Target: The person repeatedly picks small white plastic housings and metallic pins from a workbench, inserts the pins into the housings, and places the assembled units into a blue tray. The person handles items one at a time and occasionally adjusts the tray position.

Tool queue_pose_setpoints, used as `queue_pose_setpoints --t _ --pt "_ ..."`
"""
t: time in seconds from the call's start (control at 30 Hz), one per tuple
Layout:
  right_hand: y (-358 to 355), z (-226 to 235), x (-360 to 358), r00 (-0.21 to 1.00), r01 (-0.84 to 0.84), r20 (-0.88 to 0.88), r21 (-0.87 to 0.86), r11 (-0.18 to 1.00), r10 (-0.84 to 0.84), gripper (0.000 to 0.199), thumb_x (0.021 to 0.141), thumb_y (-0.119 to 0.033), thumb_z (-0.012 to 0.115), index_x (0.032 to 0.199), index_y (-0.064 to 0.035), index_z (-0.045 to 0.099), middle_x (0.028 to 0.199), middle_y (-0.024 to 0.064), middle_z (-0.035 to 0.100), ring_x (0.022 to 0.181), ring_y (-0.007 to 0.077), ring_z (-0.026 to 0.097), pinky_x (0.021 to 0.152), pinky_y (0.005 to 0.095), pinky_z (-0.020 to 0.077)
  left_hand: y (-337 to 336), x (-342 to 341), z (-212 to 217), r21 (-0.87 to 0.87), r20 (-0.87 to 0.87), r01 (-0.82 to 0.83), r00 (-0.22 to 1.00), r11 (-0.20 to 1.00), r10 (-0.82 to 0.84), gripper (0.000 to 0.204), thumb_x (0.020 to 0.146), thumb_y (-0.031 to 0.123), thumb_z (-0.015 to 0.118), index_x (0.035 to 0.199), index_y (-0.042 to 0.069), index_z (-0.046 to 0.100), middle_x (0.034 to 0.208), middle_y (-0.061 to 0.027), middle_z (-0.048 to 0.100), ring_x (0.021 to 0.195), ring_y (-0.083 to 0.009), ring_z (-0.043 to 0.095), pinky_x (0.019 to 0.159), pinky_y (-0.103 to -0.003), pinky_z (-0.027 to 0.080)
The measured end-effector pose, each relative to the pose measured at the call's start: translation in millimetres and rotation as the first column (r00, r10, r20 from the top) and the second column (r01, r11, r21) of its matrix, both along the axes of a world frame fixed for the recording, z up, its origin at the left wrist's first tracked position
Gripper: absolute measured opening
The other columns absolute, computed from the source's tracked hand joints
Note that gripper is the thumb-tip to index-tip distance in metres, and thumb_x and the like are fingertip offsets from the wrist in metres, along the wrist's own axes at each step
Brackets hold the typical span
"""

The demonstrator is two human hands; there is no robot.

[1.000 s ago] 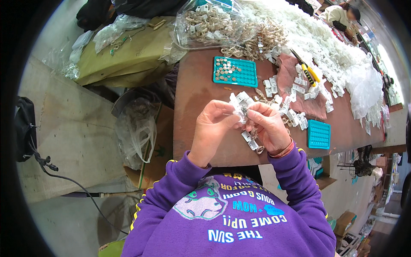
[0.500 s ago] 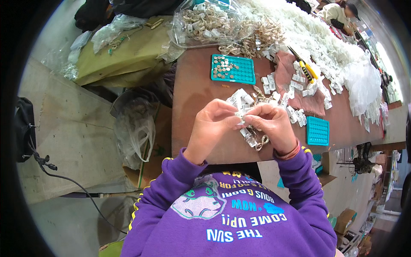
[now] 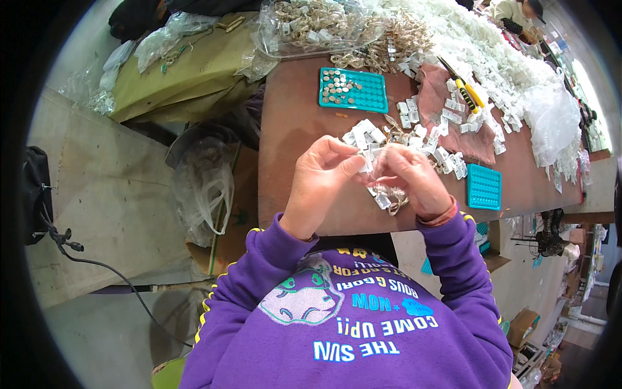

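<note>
The left hand [image 3: 319, 178] pinches a small white part [image 3: 368, 159] between thumb and forefinger. The right hand [image 3: 414, 179], blurred, curls just beside the part; its grip cannot be determined. A teal tray [image 3: 372, 94] lies beyond both hands.

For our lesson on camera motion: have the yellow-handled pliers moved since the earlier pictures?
No. Judged against the pink cloth, the yellow-handled pliers show no shift in any direction.
</note>
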State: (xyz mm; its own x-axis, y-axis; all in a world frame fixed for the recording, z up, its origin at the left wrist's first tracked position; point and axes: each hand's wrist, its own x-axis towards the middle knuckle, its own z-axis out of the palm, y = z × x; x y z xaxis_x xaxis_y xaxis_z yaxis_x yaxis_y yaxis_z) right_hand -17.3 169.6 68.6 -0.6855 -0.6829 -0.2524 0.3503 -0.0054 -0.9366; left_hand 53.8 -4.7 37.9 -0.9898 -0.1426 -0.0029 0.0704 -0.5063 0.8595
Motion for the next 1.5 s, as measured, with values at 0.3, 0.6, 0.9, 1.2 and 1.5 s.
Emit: queue_pose_setpoints --t 0.3,0.6,0.9,1.2,1.5 --pt "-2 4 12 0.982 0.014 -0.189 0.108 0.994 0.007 0.014 0.088 -0.01 0.068 0.094 0.0021 0.065 0.087 0.0017 0.066 0.076 0.0062 0.06 0.07 0.0209 0.0481 4 -2 -3 -0.121 0.002 -0.089 0.996 0.989 0.09 0.014 0.088 0.007 0.07 0.094 0.001 0.058 0.084 -0.0049 0.066 0.074 -0.011 0.065 0.068 -0.023 0.053" --pt "-9 -3 11 0.998 -0.006 -0.068 0.049 0.999 0.009 0.007 0.088 -0.005 0.065 0.09 0.001 0.062 0.083 0.0043 0.065 0.071 0.0108 0.064 0.065 0.022 0.0508 3 -1 -5 -0.086 0.028 -0.111 0.993 0.99 0.114 0.014 0.09 0.007 0.067 0.095 0.003 0.055 0.086 -0.0044 0.064 0.076 -0.0099 0.063 0.067 -0.023 0.05" --pt "-18 -4 23 0.873 0.223 -0.473 0.165 0.961 -0.121 0.009 0.082 -0.005 0.069 0.087 0.0014 0.068 0.072 0.0007 0.065 0.063 0.0033 0.055 0.056 0.0214 0.0454 15 -2 -3 -0.06 0.007 -0.281 0.959 0.958 0.282 0.012 0.092 0.005 0.065 0.096 0.003 0.054 0.089 -0.0063 0.063 0.079 -0.0127 0.064 0.07 -0.025 0.054" --pt "-25 -2 21 0.643 0.302 -0.762 0.157 0.94 -0.079 0.007 0.085 -0.002 0.062 0.085 0.0044 0.063 0.075 0.0044 0.064 0.07 0.008 0.062 0.065 0.0229 0.0496 16 -2 -10 -0.446 -0.235 -0.443 0.896 0.778 0.376 0.016 0.086 -0.002 0.068 0.096 0.002 0.055 0.089 -0.0054 0.064 0.082 -0.0124 0.065 0.072 -0.026 0.053" --pt "-32 -5 24 0.731 0.335 -0.659 0.125 0.934 -0.174 0.006 0.08 -0.001 0.067 0.084 0.0025 0.064 0.07 0.0086 0.063 0.063 0.0115 0.06 0.062 0.0261 0.0487 19 -6 -11 -0.039 -0.031 -0.348 0.937 0.937 0.347 0.011 0.094 0.004 0.061 0.103 0.004 0.055 0.094 -0.0028 0.063 0.086 -0.0088 0.06 0.079 -0.024 0.048"
